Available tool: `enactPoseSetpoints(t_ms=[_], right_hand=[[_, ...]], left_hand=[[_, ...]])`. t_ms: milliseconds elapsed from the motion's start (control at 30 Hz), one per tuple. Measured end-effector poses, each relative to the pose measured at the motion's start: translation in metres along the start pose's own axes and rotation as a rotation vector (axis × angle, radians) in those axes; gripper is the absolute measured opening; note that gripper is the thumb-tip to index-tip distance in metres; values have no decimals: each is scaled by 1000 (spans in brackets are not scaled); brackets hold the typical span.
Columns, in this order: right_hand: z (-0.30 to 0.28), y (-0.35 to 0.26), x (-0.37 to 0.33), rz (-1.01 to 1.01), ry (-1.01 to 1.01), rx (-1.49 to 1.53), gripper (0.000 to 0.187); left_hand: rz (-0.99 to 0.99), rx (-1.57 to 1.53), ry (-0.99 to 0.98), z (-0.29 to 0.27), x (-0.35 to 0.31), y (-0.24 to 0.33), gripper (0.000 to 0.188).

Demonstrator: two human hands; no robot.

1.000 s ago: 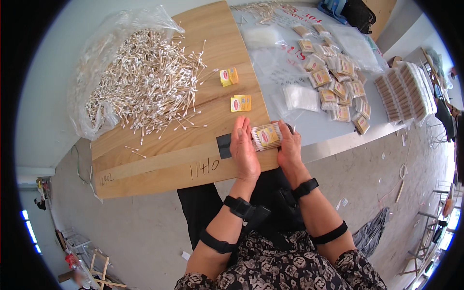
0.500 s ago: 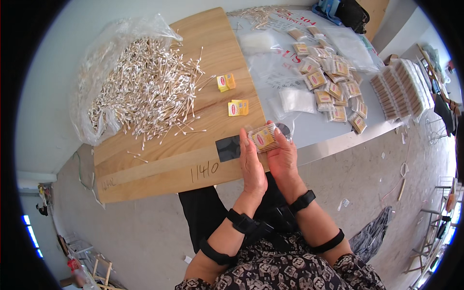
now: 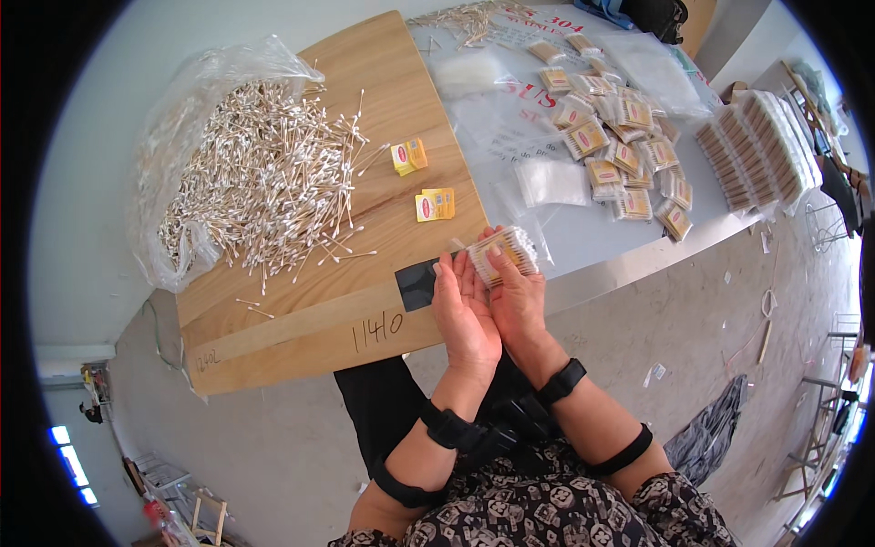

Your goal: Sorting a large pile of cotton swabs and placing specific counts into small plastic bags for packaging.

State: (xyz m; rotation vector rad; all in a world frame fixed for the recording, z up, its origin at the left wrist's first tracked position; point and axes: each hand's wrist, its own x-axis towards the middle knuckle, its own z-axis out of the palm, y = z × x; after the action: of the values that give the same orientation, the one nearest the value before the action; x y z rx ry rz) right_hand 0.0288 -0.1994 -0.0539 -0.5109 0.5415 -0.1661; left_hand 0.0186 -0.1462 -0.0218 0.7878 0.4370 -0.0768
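Note:
A clear bag of cotton swabs (image 3: 524, 244) with a yellow card inside is tilted above the table's front edge. My right hand (image 3: 521, 314) is closed on it, the thumb lying across its face. Beside it my left hand (image 3: 467, 319) is open with the palm turned up, its fingertips at the bag's left edge. Two small stacks of yellow cards, a far one (image 3: 409, 157) and a nearer one (image 3: 435, 205), lie on the wooden board just beyond my hands. A dark flat patch (image 3: 415, 287) on the board is partly covered by my left hand.
Loose cotton swabs (image 3: 264, 173) spill from a large clear plastic bag (image 3: 150, 210) at the left. Several filled swab packs (image 3: 629, 159) are heaped on the grey sheet at the right, near empty clear bags (image 3: 553, 182) and a wrapped block of packs (image 3: 752, 155).
The swab pack has turned and tilted, so the swabs' white tips now face up and right. My left hand has opened from beside it, and my right thumb has moved onto its face.

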Motion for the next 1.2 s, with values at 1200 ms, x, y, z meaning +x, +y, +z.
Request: enactPoseSetpoints(t_ms=[1200], right_hand=[[-14,-20,12,-21,18,72,38]], left_hand=[[-170,458,-66,-24,11,12,43]])
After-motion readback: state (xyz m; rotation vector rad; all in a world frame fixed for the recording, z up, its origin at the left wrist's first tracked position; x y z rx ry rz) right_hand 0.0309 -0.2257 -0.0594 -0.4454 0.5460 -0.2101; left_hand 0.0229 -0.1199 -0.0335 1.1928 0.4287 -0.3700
